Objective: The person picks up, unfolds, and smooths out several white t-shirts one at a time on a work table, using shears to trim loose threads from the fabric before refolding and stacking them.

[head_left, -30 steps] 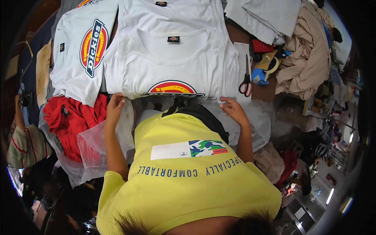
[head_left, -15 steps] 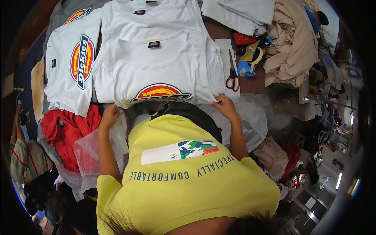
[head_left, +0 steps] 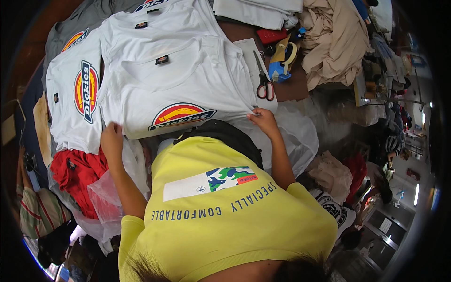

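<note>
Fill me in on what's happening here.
A person in a yellow T-shirt is handling a white printed tank top laid out in front of them. The right hand pinches its near right corner; the left hand is at the near left corner, its exact grip unclear. Scissors lie just to the right, unused. A red garment lies in clear plastic at the left.

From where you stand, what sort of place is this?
Probably a garment workshop: white sleeveless shirts lie layered in front, scissors lie beside them, and beige cloth is heaped nearby.
</note>
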{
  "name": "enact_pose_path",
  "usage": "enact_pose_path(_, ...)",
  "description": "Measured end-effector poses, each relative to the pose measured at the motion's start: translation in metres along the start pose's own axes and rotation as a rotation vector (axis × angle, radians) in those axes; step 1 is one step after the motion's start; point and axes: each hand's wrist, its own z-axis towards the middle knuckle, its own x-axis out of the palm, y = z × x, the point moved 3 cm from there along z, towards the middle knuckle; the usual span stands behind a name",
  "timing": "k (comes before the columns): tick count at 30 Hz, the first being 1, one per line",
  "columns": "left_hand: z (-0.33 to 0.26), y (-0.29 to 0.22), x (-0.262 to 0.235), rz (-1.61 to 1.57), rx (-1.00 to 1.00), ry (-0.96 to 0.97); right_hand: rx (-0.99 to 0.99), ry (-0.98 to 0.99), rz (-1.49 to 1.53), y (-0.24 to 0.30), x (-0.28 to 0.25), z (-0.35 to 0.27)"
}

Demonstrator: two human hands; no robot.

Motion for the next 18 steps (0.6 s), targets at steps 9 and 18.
enact_pose_path(9,0.133,-0.224,0.077,-1.047,0.306,0.527,0.009,0.07,0.146,0.006,-0.004,-0.003)
enact_pose_path(18,0.162,-0.281,0.104,-1.602,-0.038,1.237,-0.081,-0.008,0.334,-0.004,0.007,-0.013)
